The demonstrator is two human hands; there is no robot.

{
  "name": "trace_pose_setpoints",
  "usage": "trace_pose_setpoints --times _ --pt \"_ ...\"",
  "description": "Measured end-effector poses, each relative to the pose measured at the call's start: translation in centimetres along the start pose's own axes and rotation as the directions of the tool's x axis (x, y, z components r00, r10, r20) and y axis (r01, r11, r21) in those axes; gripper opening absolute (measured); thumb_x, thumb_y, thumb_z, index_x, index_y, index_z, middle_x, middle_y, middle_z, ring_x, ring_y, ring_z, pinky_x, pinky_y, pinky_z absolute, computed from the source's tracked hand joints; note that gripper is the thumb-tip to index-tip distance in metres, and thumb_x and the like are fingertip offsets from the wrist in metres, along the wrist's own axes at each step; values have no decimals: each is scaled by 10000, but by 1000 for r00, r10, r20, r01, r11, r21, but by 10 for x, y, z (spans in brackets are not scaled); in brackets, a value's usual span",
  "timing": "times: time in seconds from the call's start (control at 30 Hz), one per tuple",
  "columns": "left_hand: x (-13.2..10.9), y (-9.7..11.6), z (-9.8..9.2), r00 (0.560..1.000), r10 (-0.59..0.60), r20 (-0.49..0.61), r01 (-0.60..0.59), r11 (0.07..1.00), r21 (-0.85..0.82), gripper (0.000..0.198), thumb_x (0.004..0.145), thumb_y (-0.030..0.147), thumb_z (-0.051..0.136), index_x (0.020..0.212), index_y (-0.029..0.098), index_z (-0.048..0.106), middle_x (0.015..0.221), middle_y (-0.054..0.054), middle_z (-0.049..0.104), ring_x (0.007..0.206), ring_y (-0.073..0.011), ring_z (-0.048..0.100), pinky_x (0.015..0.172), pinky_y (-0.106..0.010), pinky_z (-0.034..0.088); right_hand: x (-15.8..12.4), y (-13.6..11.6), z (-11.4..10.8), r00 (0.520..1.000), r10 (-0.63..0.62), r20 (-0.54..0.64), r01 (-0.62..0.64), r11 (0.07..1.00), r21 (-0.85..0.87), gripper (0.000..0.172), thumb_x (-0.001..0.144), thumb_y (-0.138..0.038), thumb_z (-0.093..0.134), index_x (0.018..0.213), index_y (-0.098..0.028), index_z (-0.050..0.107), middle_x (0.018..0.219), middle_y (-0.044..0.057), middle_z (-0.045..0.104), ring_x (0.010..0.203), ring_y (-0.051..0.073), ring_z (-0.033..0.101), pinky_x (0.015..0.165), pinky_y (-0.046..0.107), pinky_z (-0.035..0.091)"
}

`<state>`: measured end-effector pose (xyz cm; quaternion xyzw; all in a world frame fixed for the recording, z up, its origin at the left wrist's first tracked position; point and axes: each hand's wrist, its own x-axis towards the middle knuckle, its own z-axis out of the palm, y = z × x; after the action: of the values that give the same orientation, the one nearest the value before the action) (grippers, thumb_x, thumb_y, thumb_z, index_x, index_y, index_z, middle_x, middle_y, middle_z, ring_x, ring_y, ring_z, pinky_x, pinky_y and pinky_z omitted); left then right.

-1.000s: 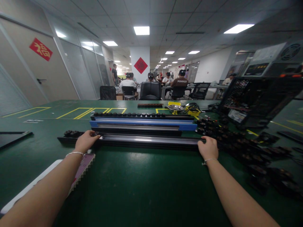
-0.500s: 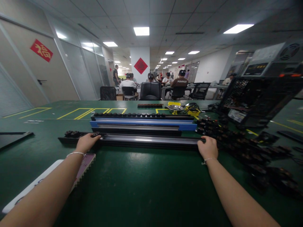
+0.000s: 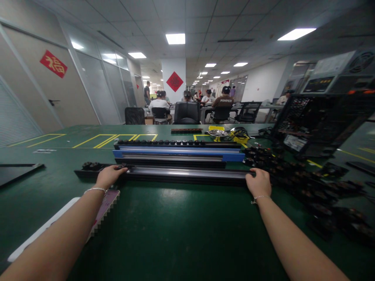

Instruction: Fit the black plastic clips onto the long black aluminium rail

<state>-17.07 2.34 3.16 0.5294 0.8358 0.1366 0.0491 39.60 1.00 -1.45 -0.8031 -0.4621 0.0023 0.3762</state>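
Note:
A long black rail with a shiny metallic channel along its top lies crosswise on the green table. My left hand is closed on its left part, with the fingertips at a small dark piece in the channel. Several small black parts sit at the rail's left end, beyond that hand. Around the right end, my right hand grips with thumb in front and fingers over the top. Just behind lie a blue rail and another black rail carrying a row of small black parts.
Many small black parts are heaped to the right, near an open computer case. A metal bowl and cables stand farther back. A phone-like pinkish item lies beneath my left forearm. People sit at desks beyond the table.
Both hands keep their places on the black rail. Everything in view has shifted very slightly to the right, as the camera turned a little.

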Motion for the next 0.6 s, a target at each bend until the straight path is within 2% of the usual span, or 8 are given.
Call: trace_pose_setpoints --times 0.27,0.6 --pt "2 -4 2 1000 2 3 -2 1000 -9 601 776 593 471 1122 134 647 1171 -135 655 1068 -294 600 832 -331 452 -1 -4 -3 999 23 32 -23 999 -23 378 732 -302 461 1063 -209 618 1174 93 485 929 225 563 829 356 453" --pt "3 -6 0 999 37 10 -37 999 7 559 792 572 485 1115 152 663 1195 -114 648 1091 -282 592 841 -319 456 -2 -4 -3 999 27 26 -27 1000 -11 377 731 -297 457 1059 -205 619 1179 97 494 962 236 560 842 364 449"
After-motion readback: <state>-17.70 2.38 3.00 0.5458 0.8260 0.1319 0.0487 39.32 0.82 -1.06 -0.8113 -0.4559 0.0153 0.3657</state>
